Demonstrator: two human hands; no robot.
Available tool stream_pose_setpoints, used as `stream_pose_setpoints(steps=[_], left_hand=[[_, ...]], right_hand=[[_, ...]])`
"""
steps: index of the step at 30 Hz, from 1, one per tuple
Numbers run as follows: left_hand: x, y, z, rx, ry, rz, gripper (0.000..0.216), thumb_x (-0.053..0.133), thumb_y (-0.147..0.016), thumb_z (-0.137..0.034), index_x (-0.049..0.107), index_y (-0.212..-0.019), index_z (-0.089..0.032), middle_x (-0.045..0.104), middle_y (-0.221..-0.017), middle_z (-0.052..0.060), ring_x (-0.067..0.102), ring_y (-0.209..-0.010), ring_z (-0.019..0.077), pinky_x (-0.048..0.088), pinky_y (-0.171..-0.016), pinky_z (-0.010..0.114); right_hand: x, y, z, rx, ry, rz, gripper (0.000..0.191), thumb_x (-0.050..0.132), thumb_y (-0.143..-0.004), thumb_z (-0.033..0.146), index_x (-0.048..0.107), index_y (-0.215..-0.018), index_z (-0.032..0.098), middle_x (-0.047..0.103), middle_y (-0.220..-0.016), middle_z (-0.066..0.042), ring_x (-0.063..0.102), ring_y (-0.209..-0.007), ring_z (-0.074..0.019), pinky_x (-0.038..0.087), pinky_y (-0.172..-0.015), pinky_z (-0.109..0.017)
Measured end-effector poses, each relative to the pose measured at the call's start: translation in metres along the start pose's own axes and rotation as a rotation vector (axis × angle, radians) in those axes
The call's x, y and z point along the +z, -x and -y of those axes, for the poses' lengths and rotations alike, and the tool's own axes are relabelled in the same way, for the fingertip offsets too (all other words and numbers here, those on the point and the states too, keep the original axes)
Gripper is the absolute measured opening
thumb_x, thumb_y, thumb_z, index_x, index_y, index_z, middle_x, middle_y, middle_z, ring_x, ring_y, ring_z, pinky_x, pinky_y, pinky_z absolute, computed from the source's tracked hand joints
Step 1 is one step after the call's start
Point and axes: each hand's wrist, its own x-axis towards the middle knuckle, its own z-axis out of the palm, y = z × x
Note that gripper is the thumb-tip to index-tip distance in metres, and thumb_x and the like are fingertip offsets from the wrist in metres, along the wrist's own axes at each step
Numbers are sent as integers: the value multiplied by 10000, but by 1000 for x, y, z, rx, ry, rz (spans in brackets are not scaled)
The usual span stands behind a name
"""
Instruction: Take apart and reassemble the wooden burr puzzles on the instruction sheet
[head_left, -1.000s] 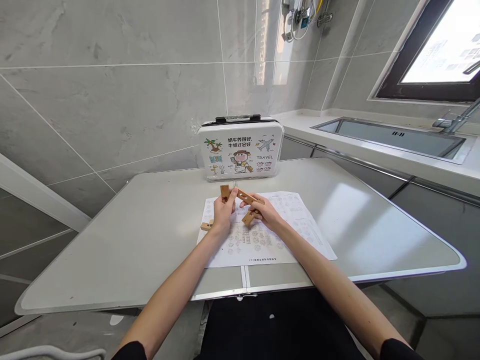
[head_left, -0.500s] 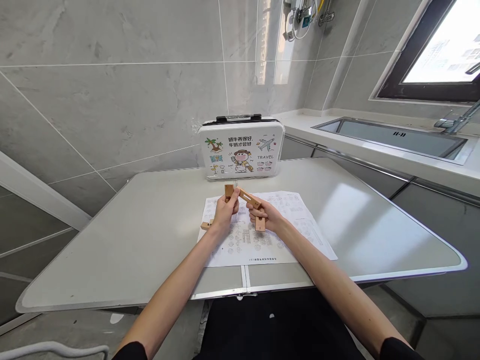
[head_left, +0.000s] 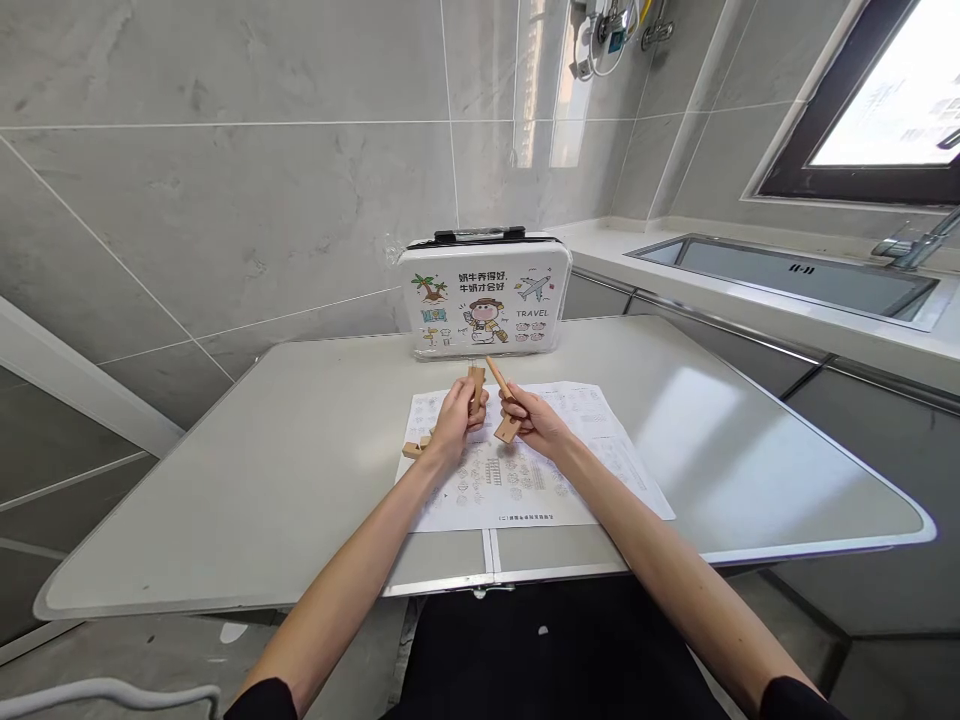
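Note:
My left hand (head_left: 456, 418) is closed around a notched wooden block (head_left: 477, 378) whose upper end sticks out above the fingers. To its right, my right hand (head_left: 534, 418) grips joined wooden puzzle pieces (head_left: 506, 430); one slim piece points up and left, another juts down and left. A narrow gap separates the wood in the two hands. Both are held over a printed instruction sheet (head_left: 525, 500) covered with small diagrams. More wooden pieces (head_left: 412, 450) lie at the sheet's left edge, partly hidden behind my left wrist.
A white cartoon-printed case (head_left: 484, 300) stands at the back of the folding table (head_left: 285, 470), against the tiled wall. On the right, a counter holds a sink (head_left: 795, 275) with a faucet (head_left: 911, 248). The table's seam runs along its middle.
The joined pieces in my right hand have turned, so the slotted face no longer shows. My left hand's block has shifted slightly right and tilted.

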Motion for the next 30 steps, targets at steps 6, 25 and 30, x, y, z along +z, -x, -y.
stream_pose_setpoints(steps=[6, 25, 30], left_hand=[[0, 2, 4, 68, -135, 89, 424, 673, -897, -607, 573, -945, -198, 496, -748, -43, 241, -436, 19, 137, -411, 201], [-9, 1, 1, 194, -384, 101, 392, 661, -921, -563, 634, -1021, -184, 432, -630, -48, 387, -545, 94, 296, -515, 238], [-11, 2, 4, 182, -357, 47, 316, 651, -945, -474, 528, -1084, -218, 407, -578, -93, 363, -513, 85, 292, -527, 216]], right_hand=[[0, 2, 4, -30, -75, 9, 423, 832, -802, 500, 534, -840, 203, 315, -608, 115, 139, -464, -46, 202, -406, -188], [-7, 1, 5, 45, -78, 14, 374, 814, -816, 446, 527, -787, 207, 244, -537, 114, 85, -478, -67, 191, -384, -184], [-8, 2, 5, 83, -69, 56, 375, 815, -822, 461, 543, -829, 203, 244, -544, 116, 85, -483, -68, 175, -384, -186]])
